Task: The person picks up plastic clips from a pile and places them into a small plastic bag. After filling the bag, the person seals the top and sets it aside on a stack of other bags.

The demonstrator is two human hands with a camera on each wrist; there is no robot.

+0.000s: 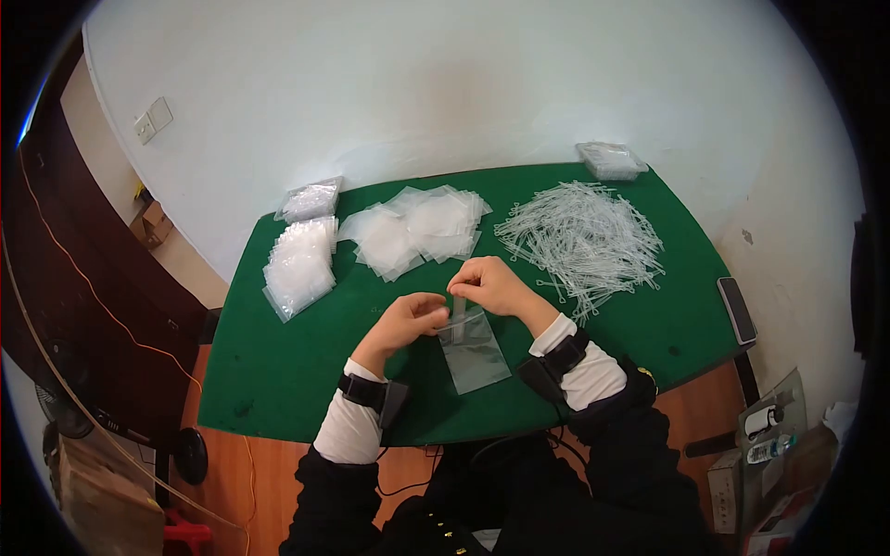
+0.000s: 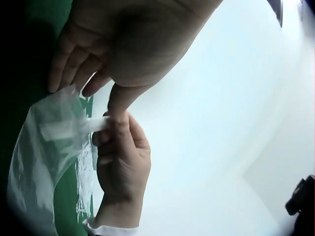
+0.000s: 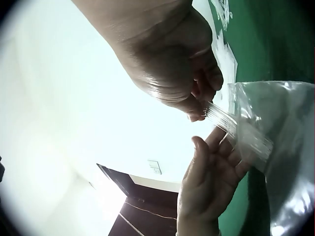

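Note:
My right hand pinches the upper end of a small bundle of thin clear sticks. The bundle's lower part lies within a clear plastic bag, near its mouth. To the left of that mouth is my left hand, its thumb apart from the fingers; in the right wrist view its fingertips reach behind the bag's edge. The left wrist view shows the left hand above the right hand, close to the bundle.
A tangled heap of clear looped sticks is at the right of the green table. Flat clear bags lie spread behind the hands, with stacked bags at left. A packet sits back right; a dark device lies at the right edge.

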